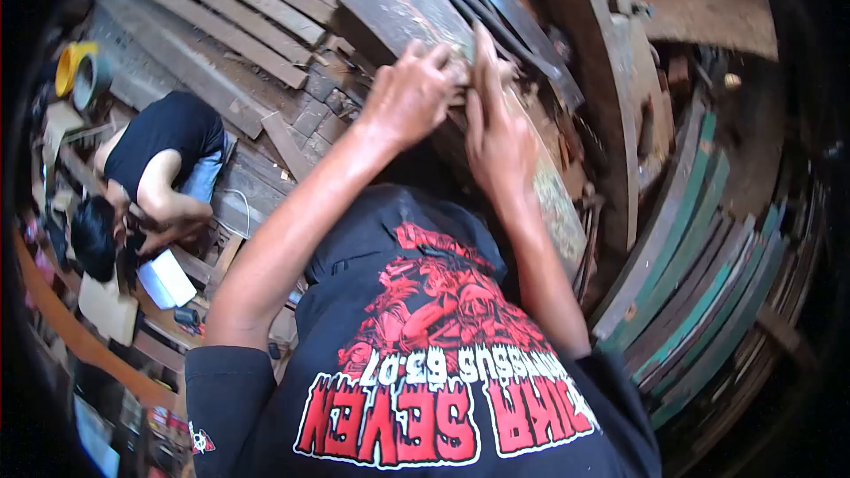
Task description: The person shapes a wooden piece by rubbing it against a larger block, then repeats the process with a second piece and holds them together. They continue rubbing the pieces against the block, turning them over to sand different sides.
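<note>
Both hands meet over a thick wooden beam (390,4) that runs from the top centre down to the right. My left hand (414,93) is closed, its fingers curled against the beam's upper face. Close beside it is my right hand (498,124), one finger stretched along the beam and the others bent inward. Between the fingertips shows something small and yellowish-brown, too hidden to name. Dark cables or hoses (474,4) lie just beyond the fingers, along the beam.
At left a person in a black shirt (173,137) crouches near a white sheet (166,280). Wooden slats (235,4) lie at the upper left. Curved green and brown boards (682,301) are stacked at right. An upright plank (611,97) stands right of the beam.
</note>
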`<state>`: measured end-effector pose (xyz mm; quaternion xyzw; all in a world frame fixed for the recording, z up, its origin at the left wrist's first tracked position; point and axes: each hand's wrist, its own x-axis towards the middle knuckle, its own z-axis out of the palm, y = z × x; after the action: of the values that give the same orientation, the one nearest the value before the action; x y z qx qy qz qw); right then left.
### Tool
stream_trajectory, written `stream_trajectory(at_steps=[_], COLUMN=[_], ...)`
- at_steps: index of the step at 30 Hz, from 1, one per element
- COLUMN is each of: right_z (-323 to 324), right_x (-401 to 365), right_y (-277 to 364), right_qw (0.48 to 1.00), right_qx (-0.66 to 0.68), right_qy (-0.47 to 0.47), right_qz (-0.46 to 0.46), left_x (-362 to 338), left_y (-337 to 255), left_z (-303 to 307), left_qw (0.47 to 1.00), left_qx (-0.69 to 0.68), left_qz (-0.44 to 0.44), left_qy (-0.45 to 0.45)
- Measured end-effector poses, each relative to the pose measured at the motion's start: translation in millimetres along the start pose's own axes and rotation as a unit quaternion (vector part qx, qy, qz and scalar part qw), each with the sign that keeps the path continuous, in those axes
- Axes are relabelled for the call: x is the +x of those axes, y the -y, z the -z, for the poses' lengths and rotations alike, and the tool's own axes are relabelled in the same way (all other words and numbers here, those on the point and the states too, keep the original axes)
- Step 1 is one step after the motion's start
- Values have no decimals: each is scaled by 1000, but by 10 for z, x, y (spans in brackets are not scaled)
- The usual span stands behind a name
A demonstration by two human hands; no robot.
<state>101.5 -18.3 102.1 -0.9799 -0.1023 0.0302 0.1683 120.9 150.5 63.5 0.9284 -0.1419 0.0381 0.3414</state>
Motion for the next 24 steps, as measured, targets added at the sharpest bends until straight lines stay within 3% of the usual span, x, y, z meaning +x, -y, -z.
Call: stream_trajectory(at_steps=[1,6,8,12,15,18,24], right_z=[13,263,153,74,214,202,125], right_x=[133,-172,-201,216,59,-235,120], right_y=[1,145,112,114,181,208,106], right_qw=[999,998,998,1000,998,998,1000], right_qx=[-20,-22,34,-27,13,41,5], right_qy=[-24,60,56,-15,41,31,-5], right_qz=[19,-21,-8,-2,-52,-30,-24], left_x=[13,11,17,41,57,67,101], left_y=[34,29,63,27,42,101,90], left_z=[6,75,43,76,81,56,127], left_qw=[999,999,999,1000,999,998,995], left_qx=[-1,-30,-24,-27,8,18,25], left_qz=[-21,16,16,-5,-26,-54,-74], left_qy=[-27,5,-22,5,23,38,57])
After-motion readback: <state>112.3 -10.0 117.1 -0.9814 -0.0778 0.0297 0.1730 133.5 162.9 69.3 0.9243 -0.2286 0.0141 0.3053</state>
